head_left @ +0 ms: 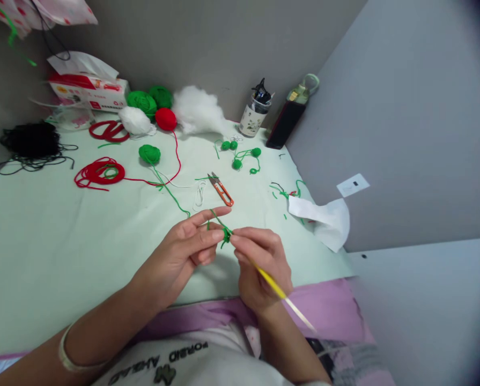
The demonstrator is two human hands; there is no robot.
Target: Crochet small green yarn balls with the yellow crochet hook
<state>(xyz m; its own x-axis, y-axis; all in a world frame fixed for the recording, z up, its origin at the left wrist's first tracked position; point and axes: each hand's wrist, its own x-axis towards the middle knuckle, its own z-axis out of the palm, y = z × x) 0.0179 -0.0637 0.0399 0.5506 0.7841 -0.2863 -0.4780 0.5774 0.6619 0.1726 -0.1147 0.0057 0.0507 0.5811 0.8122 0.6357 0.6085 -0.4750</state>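
Between thumb and fingers, my left hand (191, 241) pinches a small green crochet piece (226, 235), its index finger stretched out with green yarn over it. My right hand (264, 257) grips a crochet hook (272, 283) with a yellow handle and pale end; its tip meets the green piece, though the fingers hide the exact spot. Green yarn (175, 199) runs from my left hand back to a small green ball (149, 154). Just beyond my left fingertips lie orange thread snips (222, 191) and a white looped cord (199, 194).
Red yarn (103, 172), black yarn (30, 140) and red-handled scissors (109, 131) lie at left. Behind are a tissue box (93, 92), yarn balls and white stuffing (199, 110). Small green balls (237, 164), a pen cup (255, 117), a phone (287, 124) and crumpled tissue (324, 219) are at right.
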